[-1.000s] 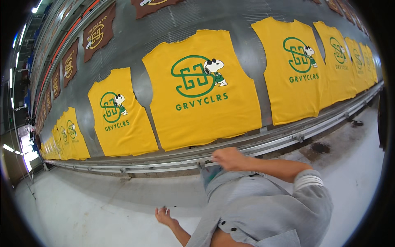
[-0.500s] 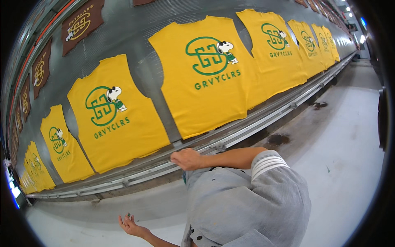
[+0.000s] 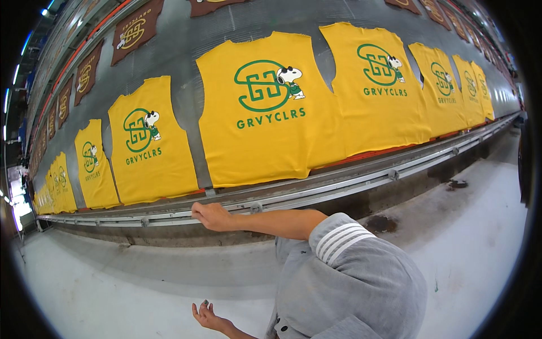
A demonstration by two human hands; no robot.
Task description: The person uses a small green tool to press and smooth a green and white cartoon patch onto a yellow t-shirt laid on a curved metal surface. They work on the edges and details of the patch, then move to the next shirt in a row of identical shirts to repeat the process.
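My right hand point(image 3: 212, 217) is closed at the metal rail of a long table, below the gap between two yellow shirt panels. Whether anything is inside its fingers is hidden. Left of that gap lies a printed yellow shirt panel point(image 3: 180, 176); right of it is a larger yellow panel point(image 3: 254, 155) with a green emblem and a white cartoon dog. Down near the lower edge, my left hand point(image 3: 210, 318) hangs over the floor, away from the table. Its fingers are curled but apart, with a small grey-green spot at one fingertip.
The grey table top point(image 3: 186, 53) slopes away with yellow panels in a long row. Brown printed panels point(image 3: 134, 31) lie along its far side. A metal rail point(image 3: 350, 191) edges the near side. Dark stains point(image 3: 381, 224) mark the pale floor point(image 3: 141, 277).
The view has turned, so the table edge looks more level. My right hand stays closed by the same gap. My left hand sits farther right in the picture, its fingers more curled.
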